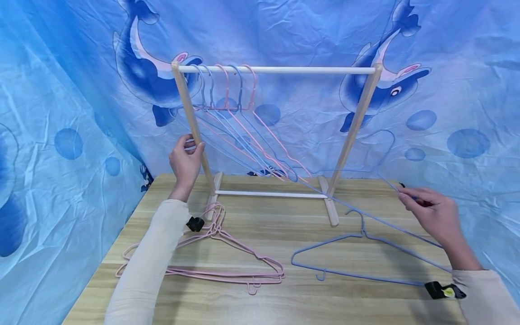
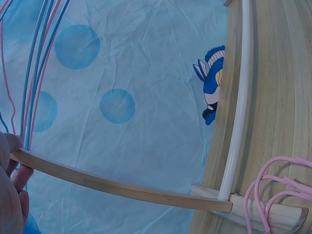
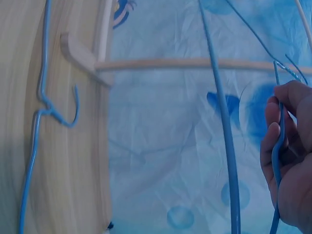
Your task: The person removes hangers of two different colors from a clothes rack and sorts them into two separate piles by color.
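Observation:
A small wooden rack [image 1: 276, 70] with a white top rail stands at the back of the table. Several pink and blue wire hangers [image 1: 227, 97] hang bunched at its left end. My left hand [image 1: 190, 148] grips the rack's left post [image 2: 112, 185], fingers curled round it. My right hand [image 1: 408, 196] pinches a blue wire hanger [image 3: 280, 141] held up off the table at the right, its hook rising toward the backdrop. A second blue hanger [image 1: 357, 253] lies flat in front of the rack. A pile of pink hangers [image 1: 219, 253] lies under my left forearm.
The wooden table [image 1: 284, 302] is closed in behind and on both sides by a blue dolphin-print cloth [image 1: 61, 113]. The rack's feet and white lower rail [image 1: 270, 194] sit near the table's far edge.

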The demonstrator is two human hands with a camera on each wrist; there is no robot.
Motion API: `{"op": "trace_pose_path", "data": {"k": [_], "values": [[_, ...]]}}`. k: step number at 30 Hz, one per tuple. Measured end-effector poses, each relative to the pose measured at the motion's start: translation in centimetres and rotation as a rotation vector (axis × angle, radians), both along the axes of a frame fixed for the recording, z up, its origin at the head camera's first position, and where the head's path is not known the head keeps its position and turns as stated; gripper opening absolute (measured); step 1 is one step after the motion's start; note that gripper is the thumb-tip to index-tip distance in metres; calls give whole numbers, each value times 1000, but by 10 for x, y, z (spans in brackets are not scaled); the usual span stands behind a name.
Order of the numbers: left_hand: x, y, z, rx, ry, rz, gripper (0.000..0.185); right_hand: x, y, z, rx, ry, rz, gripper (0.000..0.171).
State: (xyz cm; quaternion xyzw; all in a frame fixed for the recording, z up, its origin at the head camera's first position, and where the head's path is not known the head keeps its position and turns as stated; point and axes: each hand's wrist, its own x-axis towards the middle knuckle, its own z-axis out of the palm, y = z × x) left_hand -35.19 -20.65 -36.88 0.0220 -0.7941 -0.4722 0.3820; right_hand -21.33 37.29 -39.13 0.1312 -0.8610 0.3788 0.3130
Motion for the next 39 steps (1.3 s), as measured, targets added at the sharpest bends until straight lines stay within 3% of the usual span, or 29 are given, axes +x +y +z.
{"op": "trace_pose_path", "data": {"k": [8, 17, 24, 29, 39], "values": [[-2, 0, -1, -1, 2, 1, 34, 0, 34, -16, 79, -14, 24, 16], [-2, 1, -1, -17, 13, 4, 34, 4, 51, -39, 110, -219, 59, 13], [-2, -1, -1, -17, 24, -1, 33, 7, 59, -60, 125, -353, 140, 16], [-3, -1, -2, -17, 13, -2, 34, 9, 63, -71, 105, -471, 202, 21], [-3, -1, -1, -3, 20, 0, 32, 13, 75, -98, 52, -616, 310, 22]]}}
